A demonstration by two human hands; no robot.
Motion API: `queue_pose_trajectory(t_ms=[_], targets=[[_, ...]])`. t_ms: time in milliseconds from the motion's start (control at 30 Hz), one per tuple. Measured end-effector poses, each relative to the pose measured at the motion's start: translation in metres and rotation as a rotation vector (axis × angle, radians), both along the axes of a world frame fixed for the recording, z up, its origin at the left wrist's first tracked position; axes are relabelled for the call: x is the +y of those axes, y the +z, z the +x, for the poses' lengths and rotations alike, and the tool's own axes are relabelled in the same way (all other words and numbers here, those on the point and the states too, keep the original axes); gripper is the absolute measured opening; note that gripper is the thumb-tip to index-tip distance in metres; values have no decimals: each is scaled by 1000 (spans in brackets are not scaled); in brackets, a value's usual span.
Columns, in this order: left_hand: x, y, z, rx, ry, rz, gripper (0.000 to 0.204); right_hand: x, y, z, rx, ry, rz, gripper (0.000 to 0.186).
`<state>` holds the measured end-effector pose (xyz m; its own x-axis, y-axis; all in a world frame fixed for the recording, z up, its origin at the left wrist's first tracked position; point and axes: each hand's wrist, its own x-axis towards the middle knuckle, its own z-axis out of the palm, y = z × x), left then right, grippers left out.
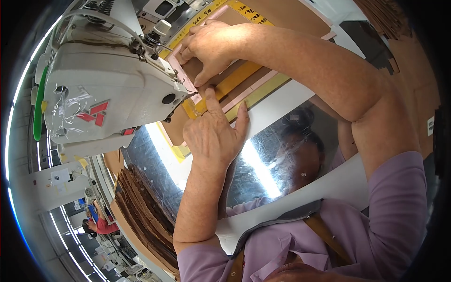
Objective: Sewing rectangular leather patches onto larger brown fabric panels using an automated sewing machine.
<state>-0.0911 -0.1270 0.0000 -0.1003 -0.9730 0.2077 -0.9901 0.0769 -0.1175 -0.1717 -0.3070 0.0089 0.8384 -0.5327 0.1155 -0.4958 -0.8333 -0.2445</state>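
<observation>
A white sewing machine head (103,89) stands at the left, its presser area over a layered template (300,23) of brown board with yellow and pink strips. My left hand (209,134) lies beside that area, index finger pressing on the template near the needle area, thumb apart along its edge, other fingers bent. Above it, my right hand (209,49) rests on the template with spread, bent fingers at the pink border and thumb tip near my left index finger. Neither hand visibly grips anything. The work under the right palm is partly hidden.
A glossy metal bed (263,150) reflects a person and lights. Stacked brown pieces (143,211) lie at its lower left. Brown cardboard (411,75) is at the right. In the left background, a co-worker in red (103,226) is by other machines.
</observation>
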Motion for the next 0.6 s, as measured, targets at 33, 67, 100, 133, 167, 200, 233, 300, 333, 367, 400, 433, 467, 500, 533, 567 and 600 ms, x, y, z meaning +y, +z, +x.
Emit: queue_pose_trajectory(t_ms=[33, 67, 100, 133, 167, 200, 233, 300, 333, 367, 400, 433, 467, 500, 533, 567, 600], targets=[[0, 1, 1, 6, 11, -2, 75, 0, 1, 2, 0, 2, -9, 70], [0, 1, 0, 1, 11, -1, 75, 1, 2, 3, 12, -5, -3, 71], [0, 1, 0, 7, 20, 3, 75, 2, 2, 2, 7, -5, -3, 71], [0, 1, 0, 14, 29, 6, 75, 3, 2, 2, 16, -8, 6, 71], [0, 0, 1, 12, 32, 4, 75, 4, 2, 2, 25, -10, 14, 71], [-1, 0, 1, 17, 21, 0, 75, 4, 2, 2, 23, -7, 11, 71], [0, 0, 1, 22, 17, -7, 75, 3, 2, 1, 23, -5, -2, 71], [0, 0, 1, 16, 16, -11, 74, 3, 2, -1, 24, 10, -22, 70], [0, 0, 1, 11, 2, -12, 74, 3, 2, -2, 12, 5, -28, 70], [-1, 0, 1, 12, 10, -19, 74, 3, 2, -2, 1, 0, -35, 70], [-1, 1, 2, 0, 11, -3, 73, 3, 4, -1, 25, 6, -16, 72], [-1, 1, 1, -9, 9, 14, 73, 1, 1, -1, 28, 12, -22, 72], [-1, 2, 1, -10, 11, 17, 72, 0, -2, 0, 10, 13, -32, 73], [-2, 1, 0, -7, 16, 11, 72, -2, -4, 0, -7, 13, -42, 74], [-3, 1, 1, -16, 22, 14, 72, -2, -2, 1, -6, 20, -51, 74], [-4, 1, 3, -25, 28, 18, 71, -1, 0, 3, 13, 14, -44, 74], [-5, 1, 5, -24, 35, 10, 71, -1, 2, 4, 32, 7, -37, 74]])
